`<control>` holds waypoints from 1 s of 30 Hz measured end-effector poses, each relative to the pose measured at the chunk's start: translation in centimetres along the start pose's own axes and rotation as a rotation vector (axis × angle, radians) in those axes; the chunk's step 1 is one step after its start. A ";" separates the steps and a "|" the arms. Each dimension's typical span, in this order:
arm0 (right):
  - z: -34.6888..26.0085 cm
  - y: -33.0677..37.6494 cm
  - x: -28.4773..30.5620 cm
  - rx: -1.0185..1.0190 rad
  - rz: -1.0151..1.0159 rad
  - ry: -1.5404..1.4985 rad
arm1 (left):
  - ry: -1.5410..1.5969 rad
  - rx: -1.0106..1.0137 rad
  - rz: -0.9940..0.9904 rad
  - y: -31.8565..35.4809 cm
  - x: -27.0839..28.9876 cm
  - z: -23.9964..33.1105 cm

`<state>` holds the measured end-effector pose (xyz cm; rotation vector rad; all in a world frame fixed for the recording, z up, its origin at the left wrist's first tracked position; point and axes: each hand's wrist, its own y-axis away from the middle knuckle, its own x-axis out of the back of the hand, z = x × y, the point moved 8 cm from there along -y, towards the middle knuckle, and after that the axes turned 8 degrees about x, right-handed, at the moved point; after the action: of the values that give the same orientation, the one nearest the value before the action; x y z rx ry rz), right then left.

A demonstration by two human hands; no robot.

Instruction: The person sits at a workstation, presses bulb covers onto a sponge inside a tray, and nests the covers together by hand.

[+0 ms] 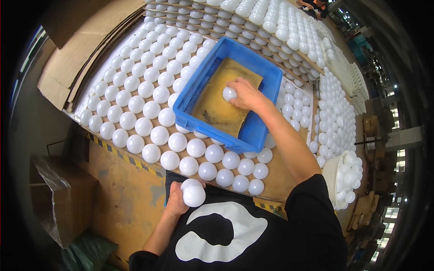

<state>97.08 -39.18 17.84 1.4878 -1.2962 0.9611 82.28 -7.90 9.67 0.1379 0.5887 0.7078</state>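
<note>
1. Head view: your right hand (246, 94) is inside the blue crate (266, 77), fingers curled round 1 white ball (229, 93), held just above the brown cardboard liner (217, 108) on the crate floor.
2. Your left hand (177, 199) sits low near your chest, fingers clenched on 2 white balls (193, 193), one stacked partly behind the other.
3. Count: 1 crate, 3 balls in hand; no other balls seen in the crate.
4. Balls look smooth, round, matte-glossy white, approx. all one size.
5. Crate rests on top of ball rows (149, 95) laid on the cardboard sheet (280, 180); far too many to count, dozens in neat lines.
6. More rows at back on stacked sheets (271, 18); 1 white bucket (332, 174) at your right, heaped w/ balls.
</note>
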 end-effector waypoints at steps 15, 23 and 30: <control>1.1 0.0 1.2 -0.014 0.083 -0.116 | -0.390 0.238 -0.039 -0.6 -3.8 0.2; 8.8 15.7 9.4 -0.125 0.595 -0.849 | -0.275 0.092 -0.030 -0.7 -4.1 -0.6; 23.8 31.8 4.3 -0.690 0.725 -0.358 | -0.256 0.198 -0.115 -2.5 -4.7 -3.1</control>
<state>66.05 -64.18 19.70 0.6550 -2.2291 0.5593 79.13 -13.02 8.45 0.3708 0.4164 0.5092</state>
